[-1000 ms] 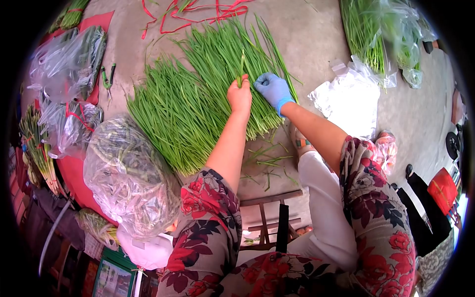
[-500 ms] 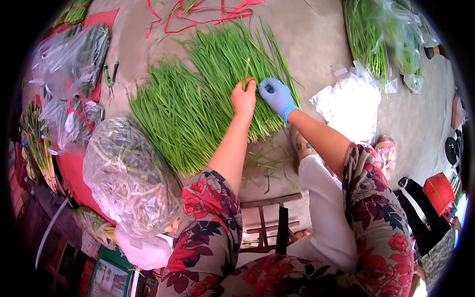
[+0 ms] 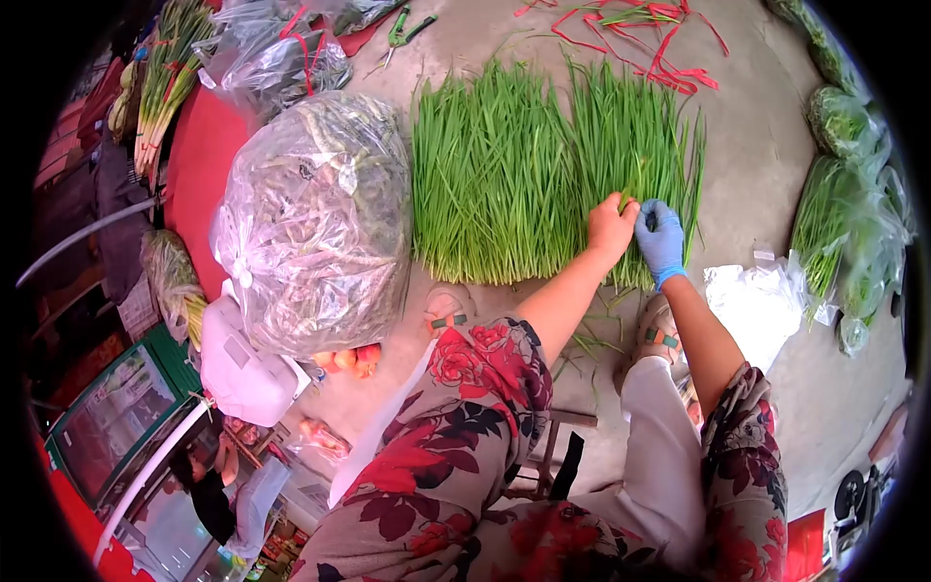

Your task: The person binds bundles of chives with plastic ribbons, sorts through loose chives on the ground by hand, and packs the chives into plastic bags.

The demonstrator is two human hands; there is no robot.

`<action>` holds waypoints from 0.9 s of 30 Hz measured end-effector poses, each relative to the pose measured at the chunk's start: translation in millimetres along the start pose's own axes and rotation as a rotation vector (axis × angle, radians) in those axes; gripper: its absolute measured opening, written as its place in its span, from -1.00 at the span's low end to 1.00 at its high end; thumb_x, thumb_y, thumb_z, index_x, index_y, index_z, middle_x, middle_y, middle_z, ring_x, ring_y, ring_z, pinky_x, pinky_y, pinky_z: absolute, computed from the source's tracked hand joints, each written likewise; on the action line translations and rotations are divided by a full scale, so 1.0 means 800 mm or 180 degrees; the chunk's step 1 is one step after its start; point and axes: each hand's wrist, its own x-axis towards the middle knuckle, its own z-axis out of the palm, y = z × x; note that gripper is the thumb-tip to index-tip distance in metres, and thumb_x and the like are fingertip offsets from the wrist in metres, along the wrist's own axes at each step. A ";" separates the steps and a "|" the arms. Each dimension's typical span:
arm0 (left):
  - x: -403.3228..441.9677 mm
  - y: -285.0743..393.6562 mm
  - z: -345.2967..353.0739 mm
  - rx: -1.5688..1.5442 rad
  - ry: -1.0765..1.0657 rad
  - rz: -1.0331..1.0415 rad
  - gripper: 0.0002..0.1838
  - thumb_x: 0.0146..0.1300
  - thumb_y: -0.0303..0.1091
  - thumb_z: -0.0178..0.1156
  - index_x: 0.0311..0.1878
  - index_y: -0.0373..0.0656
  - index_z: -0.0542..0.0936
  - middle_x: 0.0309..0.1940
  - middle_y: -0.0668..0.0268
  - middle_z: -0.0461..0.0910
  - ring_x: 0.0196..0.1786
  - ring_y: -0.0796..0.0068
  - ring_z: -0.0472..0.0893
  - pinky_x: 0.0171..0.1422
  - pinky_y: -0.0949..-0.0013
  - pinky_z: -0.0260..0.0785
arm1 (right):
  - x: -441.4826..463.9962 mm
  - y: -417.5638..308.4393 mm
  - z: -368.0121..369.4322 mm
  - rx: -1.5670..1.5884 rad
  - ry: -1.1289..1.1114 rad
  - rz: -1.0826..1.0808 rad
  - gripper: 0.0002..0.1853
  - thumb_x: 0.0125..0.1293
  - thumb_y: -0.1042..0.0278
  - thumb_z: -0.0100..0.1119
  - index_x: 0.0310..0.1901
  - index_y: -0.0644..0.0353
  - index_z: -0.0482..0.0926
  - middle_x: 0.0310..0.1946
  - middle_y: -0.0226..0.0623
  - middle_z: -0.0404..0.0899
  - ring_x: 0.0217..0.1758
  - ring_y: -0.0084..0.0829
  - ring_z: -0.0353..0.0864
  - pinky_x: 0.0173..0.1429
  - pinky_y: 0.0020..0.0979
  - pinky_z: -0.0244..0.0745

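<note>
A wide layer of green chives [image 3: 495,184] lies on the concrete floor, tips pointing away from me and cut ends toward me. Over its right part, my bare left hand [image 3: 611,223] is closed around a few chive stalks whose ends poke out by the thumb. Close beside it is my right hand [image 3: 660,242], in a blue glove, its fingers curled together in a pinch. What the gloved fingertips hold, if anything, is too small to make out. Loose chive scraps [image 3: 596,335] lie on the floor below my hands.
Left of the chives sits a big clear bag of greenish pods [image 3: 315,223]. Green-handled pruning shears [image 3: 400,37] and red ribbons [image 3: 664,58] lie beyond. White plastic bags [image 3: 752,301] and bagged greens [image 3: 844,223] are at right. A person [image 3: 213,495] is at lower left.
The view has swung to the left, so the chives and bags sit differently in it. Both hands stay close together over the right part of the chives, the left still holding stalks.
</note>
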 end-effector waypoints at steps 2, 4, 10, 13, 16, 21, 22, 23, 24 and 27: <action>-0.007 -0.004 0.001 0.0092 -0.0011 0.0017 -0.72 0.15 -0.20 0.16 -0.24 -0.25 0.55 -0.43 0.09 0.60 -0.32 0.24 0.60 -0.20 0.26 0.39 | -0.009 -0.005 -0.006 0.0179 -0.0039 0.0064 -0.86 0.07 0.34 0.19 -0.39 0.19 0.51 -0.51 -0.20 0.52 -0.42 -0.24 0.51 -0.32 -0.27 0.42; -0.017 0.002 0.001 0.0083 0.0035 0.0191 -0.72 0.20 -0.20 0.11 -0.19 -0.23 0.52 -0.38 0.11 0.60 -0.32 0.28 0.58 -0.20 0.27 0.38 | -0.015 0.008 -0.012 -0.0285 -0.0067 -0.0323 -0.84 0.10 0.27 0.16 -0.34 0.17 0.54 -0.41 -0.16 0.55 -0.26 -0.13 0.51 -0.13 -0.21 0.41; -0.021 -0.025 0.032 0.0082 -0.0069 0.0695 -0.76 0.31 -0.29 -0.03 -0.09 -0.26 0.40 -0.27 0.12 0.59 -0.29 0.16 0.54 -0.16 0.24 0.36 | -0.037 0.042 -0.028 -0.0373 -0.0136 -0.0287 -0.84 0.09 0.28 0.12 -0.33 0.14 0.58 -0.34 -0.13 0.53 -0.18 -0.11 0.49 -0.05 -0.21 0.39; -0.026 -0.008 0.039 -0.0593 -0.0506 0.0306 -0.81 0.35 -0.32 -0.11 -0.07 -0.21 0.33 -0.30 0.26 0.56 -0.39 0.47 0.42 -0.27 0.42 0.29 | -0.029 0.059 -0.018 -0.0328 -0.0208 -0.0081 -0.85 0.10 0.29 0.13 -0.32 0.12 0.59 -0.31 -0.12 0.52 -0.18 -0.11 0.49 -0.05 -0.21 0.40; -0.024 -0.005 0.038 -0.1361 -0.0640 -0.0215 -0.91 0.40 -0.33 -0.16 -0.18 -0.12 0.27 -0.38 0.31 0.49 -0.47 0.58 0.33 -0.39 0.50 0.21 | -0.026 0.060 -0.015 -0.0122 -0.0230 -0.0051 -0.86 0.10 0.31 0.13 -0.33 0.13 0.59 -0.34 -0.11 0.51 -0.18 -0.10 0.49 -0.05 -0.22 0.40; -0.009 0.006 0.024 -0.2584 -0.0727 -0.0953 -0.91 0.41 -0.32 -0.18 -0.24 -0.06 0.23 -0.49 0.40 0.27 -0.53 0.58 0.23 -0.49 0.51 0.11 | -0.021 0.079 -0.007 0.0436 -0.0139 0.0360 -0.80 0.09 0.30 0.19 -0.26 0.18 0.60 -0.37 -0.10 0.55 -0.26 -0.12 0.53 -0.11 -0.24 0.43; -0.004 0.011 0.017 -0.2603 -0.0851 -0.1000 -0.91 0.41 -0.32 -0.18 -0.24 -0.06 0.23 -0.49 0.40 0.27 -0.54 0.59 0.21 -0.49 0.52 0.10 | -0.020 0.078 -0.010 0.0662 -0.0143 0.0516 -0.78 0.08 0.30 0.20 -0.24 0.19 0.59 -0.37 -0.11 0.55 -0.27 -0.12 0.53 -0.11 -0.25 0.43; -0.003 0.022 0.003 -0.2462 -0.0859 -0.0972 -0.92 0.41 -0.32 -0.17 -0.22 -0.07 0.25 -0.49 0.41 0.27 -0.54 0.62 0.18 -0.50 0.52 0.07 | -0.020 0.071 -0.015 0.0897 -0.0166 0.0668 -0.76 0.08 0.30 0.21 -0.22 0.19 0.58 -0.37 -0.11 0.55 -0.27 -0.13 0.54 -0.11 -0.25 0.44; 0.002 0.035 -0.015 -0.2246 -0.0998 -0.0954 -0.92 0.41 -0.32 -0.18 -0.20 -0.08 0.26 -0.49 0.42 0.26 -0.54 0.63 0.18 -0.50 0.52 0.06 | -0.019 0.063 -0.021 0.1136 -0.0204 0.0805 -0.74 0.08 0.30 0.22 -0.19 0.20 0.57 -0.37 -0.12 0.55 -0.28 -0.13 0.54 -0.11 -0.25 0.44; 0.017 0.069 -0.092 -0.1516 -0.1349 -0.0736 -0.85 0.42 -0.30 -0.18 -0.10 -0.15 0.31 -0.50 0.44 0.25 -0.55 0.65 0.15 -0.49 0.54 0.05 | -0.015 0.041 -0.036 0.0001 0.0237 0.0131 -0.67 0.08 0.30 0.21 -0.12 0.25 0.49 -0.30 -0.06 0.54 -0.22 -0.11 0.52 -0.08 -0.24 0.42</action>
